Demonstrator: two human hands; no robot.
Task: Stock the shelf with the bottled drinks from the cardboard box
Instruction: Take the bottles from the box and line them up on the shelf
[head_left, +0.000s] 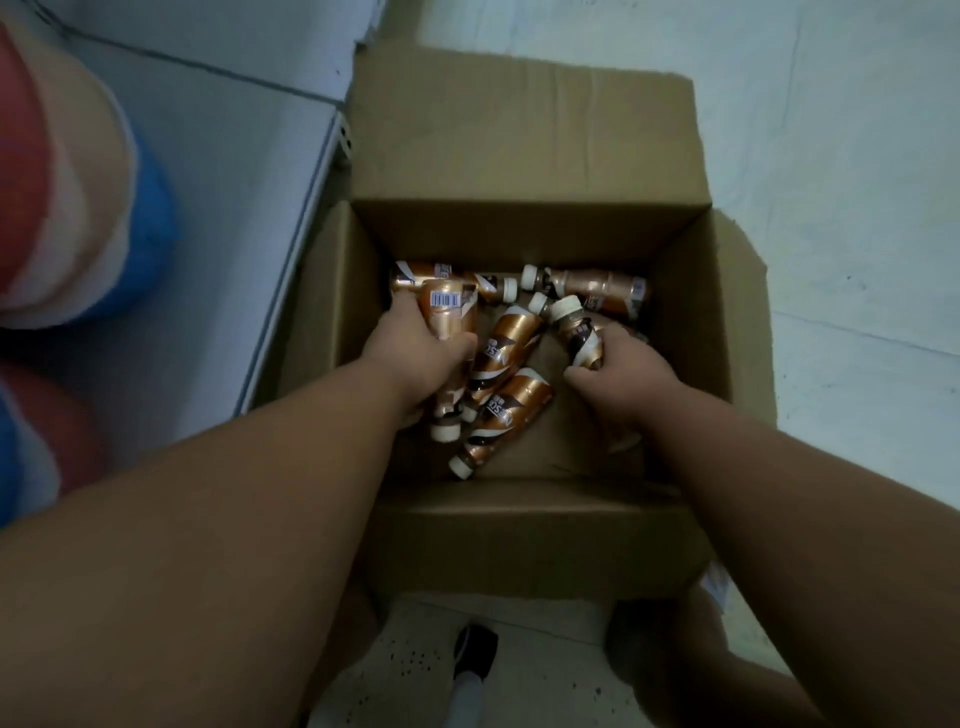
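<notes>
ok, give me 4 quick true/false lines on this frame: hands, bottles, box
1. Both hands are inside the cardboard box. True.
2. The left hand is empty. False: it is closed around a bottle with a barcode.
3. The bottles stand upright in neat rows. False: the loose bottles lie on their sides, pointing different ways.
4. The right hand grips a bottle with a pale cap. True.

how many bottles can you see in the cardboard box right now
7 visible: one in the left hand, one in the right hand, two along the far wall, three mid-box. The arms may hide more.
</notes>
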